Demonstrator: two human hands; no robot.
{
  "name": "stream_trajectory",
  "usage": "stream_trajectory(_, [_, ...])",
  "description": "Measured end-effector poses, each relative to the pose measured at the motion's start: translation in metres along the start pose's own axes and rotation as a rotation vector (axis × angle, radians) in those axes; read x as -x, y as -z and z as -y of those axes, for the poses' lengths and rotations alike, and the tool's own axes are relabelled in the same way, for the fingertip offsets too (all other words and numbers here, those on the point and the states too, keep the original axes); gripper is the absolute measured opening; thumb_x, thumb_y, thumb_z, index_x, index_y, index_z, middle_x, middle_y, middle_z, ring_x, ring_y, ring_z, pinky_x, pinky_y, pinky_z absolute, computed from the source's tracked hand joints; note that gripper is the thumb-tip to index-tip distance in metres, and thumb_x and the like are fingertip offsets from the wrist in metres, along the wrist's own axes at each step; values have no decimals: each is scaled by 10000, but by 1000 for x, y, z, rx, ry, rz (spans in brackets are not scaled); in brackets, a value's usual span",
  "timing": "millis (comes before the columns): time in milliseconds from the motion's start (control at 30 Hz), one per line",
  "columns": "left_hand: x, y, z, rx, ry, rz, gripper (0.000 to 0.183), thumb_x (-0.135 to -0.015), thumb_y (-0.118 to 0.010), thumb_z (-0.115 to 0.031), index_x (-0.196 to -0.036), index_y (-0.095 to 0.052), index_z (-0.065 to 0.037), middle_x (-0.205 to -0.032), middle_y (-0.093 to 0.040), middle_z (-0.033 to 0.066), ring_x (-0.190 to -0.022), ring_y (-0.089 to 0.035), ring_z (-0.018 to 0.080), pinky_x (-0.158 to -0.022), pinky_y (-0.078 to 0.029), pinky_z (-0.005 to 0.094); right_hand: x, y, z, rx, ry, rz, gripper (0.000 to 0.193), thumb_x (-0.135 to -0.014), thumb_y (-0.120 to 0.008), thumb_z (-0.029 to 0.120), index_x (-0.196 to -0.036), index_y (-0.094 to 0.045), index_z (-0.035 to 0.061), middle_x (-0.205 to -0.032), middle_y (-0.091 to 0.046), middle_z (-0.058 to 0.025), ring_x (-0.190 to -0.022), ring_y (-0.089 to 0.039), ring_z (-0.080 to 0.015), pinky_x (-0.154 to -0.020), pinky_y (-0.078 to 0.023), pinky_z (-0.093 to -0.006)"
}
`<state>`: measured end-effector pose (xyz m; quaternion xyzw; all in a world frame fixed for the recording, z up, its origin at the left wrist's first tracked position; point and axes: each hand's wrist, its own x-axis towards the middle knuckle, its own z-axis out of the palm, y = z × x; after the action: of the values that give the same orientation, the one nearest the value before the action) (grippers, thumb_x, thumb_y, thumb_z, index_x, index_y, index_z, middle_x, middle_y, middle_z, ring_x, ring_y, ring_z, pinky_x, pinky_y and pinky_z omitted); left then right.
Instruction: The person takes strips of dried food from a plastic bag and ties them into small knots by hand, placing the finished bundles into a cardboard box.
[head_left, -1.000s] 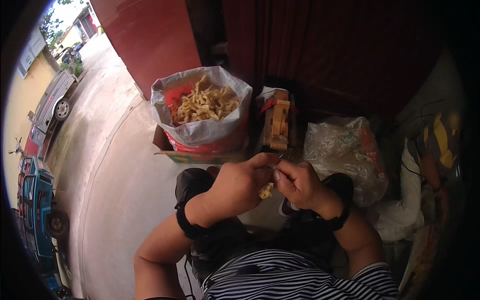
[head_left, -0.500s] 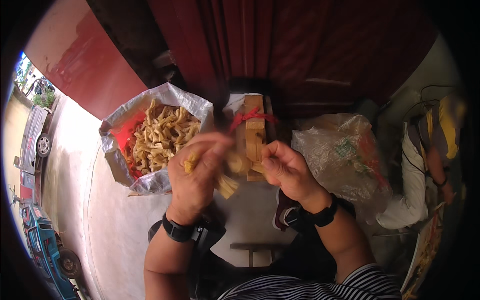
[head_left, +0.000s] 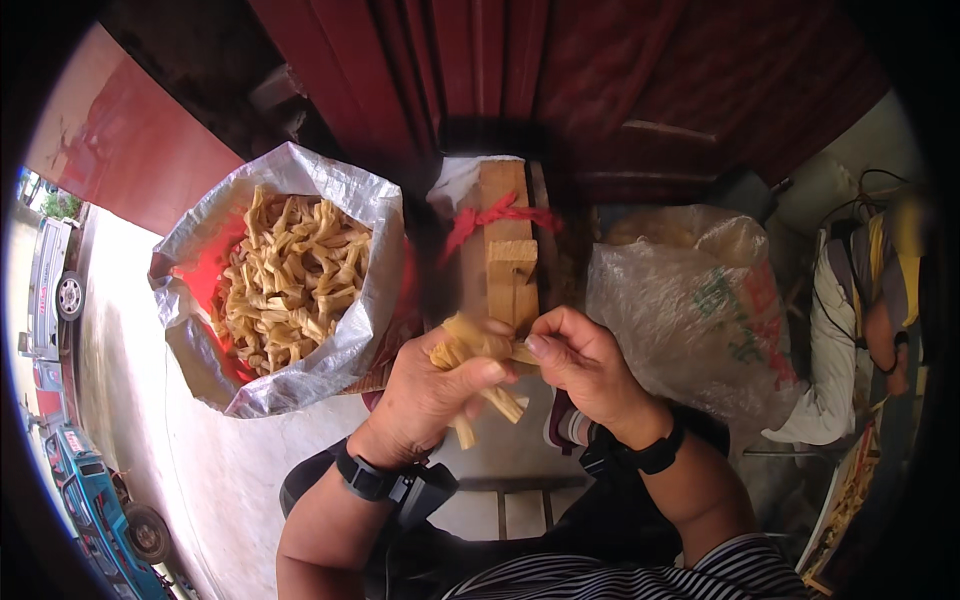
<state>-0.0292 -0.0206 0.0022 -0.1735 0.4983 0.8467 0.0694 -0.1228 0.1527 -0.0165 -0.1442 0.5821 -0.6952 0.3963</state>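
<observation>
My left hand (head_left: 418, 395) is closed around a bundle of pale yellow strips (head_left: 503, 402), which looks like folded tofu skin. Loose ends stick out below its fingers. My right hand (head_left: 592, 368) pinches the end of a strip between thumb and forefinger, close beside the left hand. Just beyond both hands is a wooden block stand (head_left: 511, 290), with a red cloth strip (head_left: 497, 214) tied around it. To the left, a silvery sack (head_left: 262, 398) with a red inside holds a heap of similar knotted yellow pieces (head_left: 300, 275).
A clear plastic bag (head_left: 680, 300) lies right of the wooden stand. Dark red doors (head_left: 620, 90) rise behind. Another person's arm (head_left: 880, 340) shows at the far right, by a tray of yellow pieces (head_left: 850, 490). A blue vehicle (head_left: 95, 510) stands outside at the left.
My left hand has moved right and nearer to me with the yellow strips, up against my right hand. The view has shifted slightly, so the sack sits further left.
</observation>
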Motion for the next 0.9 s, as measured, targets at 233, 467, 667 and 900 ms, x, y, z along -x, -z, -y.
stream_trajectory(233, [3,5,-1,-60,96,-53,224,-828,-687,-116,-1027,-615,-42,-753,-629,18,-592,-539,59,-482,-397,189,5,-3,-9,48,-48,65,148,-935,-599,203,-946,-559,60,-682,-478,66,-594,-406,-11,-523,-336,-176])
stream_trajectory(467, [1,-3,-1,-208,93,-189,117,-815,-694,-117,-896,-639,-53,-735,-611,-4,-595,-536,55,-496,-419,195,6,6,-11,60,-33,31,163,-927,-614,206,-924,-585,46,-704,-509,54,-617,-418,-15,-543,-355,-175])
stream_trajectory(667, [-23,4,22,-201,-56,-255,102,-855,-669,-90,-892,-590,-38,-715,-609,26,-526,-518,67,-448,-389,180,-8,21,-22,185,84,-146,186,-925,-619,192,-902,-592,9,-736,-556,30,-657,-465,-19,-566,-393,-191])
stream_trajectory(900, [-54,14,42,-294,-84,-342,149,-891,-646,-158,-965,-610,-34,-709,-575,10,-534,-492,73,-477,-405,209,-34,23,-39,744,210,-318,72,-915,-597,67,-912,-565,3,-786,-596,-7,-728,-540,-47,-655,-448,-204])
